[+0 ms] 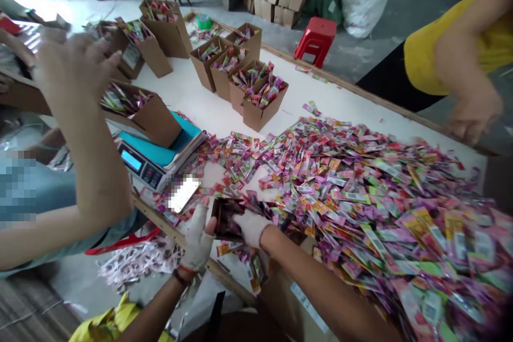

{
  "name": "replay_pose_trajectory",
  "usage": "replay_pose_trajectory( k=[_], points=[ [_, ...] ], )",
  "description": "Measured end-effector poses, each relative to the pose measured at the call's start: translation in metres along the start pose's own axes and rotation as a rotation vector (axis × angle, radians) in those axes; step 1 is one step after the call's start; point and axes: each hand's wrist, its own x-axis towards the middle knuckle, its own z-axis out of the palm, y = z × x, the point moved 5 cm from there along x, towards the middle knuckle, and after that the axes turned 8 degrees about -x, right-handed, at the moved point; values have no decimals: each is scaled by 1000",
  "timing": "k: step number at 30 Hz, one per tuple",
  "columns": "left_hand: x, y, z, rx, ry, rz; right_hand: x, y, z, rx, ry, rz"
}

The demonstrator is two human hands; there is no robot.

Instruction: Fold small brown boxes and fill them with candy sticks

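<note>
A small brown cardboard box (218, 227) lies at the near edge of the table, its opening facing me and small printed packets inside. My left hand (196, 243), in a white glove with bare fingertips, grips the box's left wall, thumb at the rim. Reaching in from the right, my right hand (253, 228) wears a similar glove; its curled fingers are on the packets in the box and partly hidden. Purple, green and orange packets (340, 181) form a wide heap just right of the box. A bright-screened phone (184, 195) lies beyond my left hand.
A digital scale (140, 163) carries a blue folder (160, 144) and a filled box (154, 120). Several filled boxes (262, 115) stand farther back. A co-worker's raised arm (92, 133) is at left; another person's hand (475, 109) is at right. A red stool (316, 40) stands beyond the table.
</note>
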Motion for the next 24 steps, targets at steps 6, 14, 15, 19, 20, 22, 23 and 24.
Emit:
replay_pose_trajectory(
  k=[6,14,15,19,20,22,23,24],
  points=[
    [7,53,68,291,-737,348,-92,40,-46,311,167,-34],
    [11,4,91,308,-732,-50,-74,177,11,-312,169,759],
    [9,10,88,306,-723,-26,-63,178,17,-344,159,711],
    [-4,44,67,478,-686,210,-42,183,12,-287,124,562],
    [-8,51,60,550,-674,288,-44,185,4,-258,129,538],
    [-14,58,44,681,-579,400,-57,185,-17,-208,150,486],
    [-15,58,36,730,-488,426,-67,180,-29,-175,168,459],
    [-15,56,28,761,-396,436,-79,172,-42,-118,204,423]
  ],
)
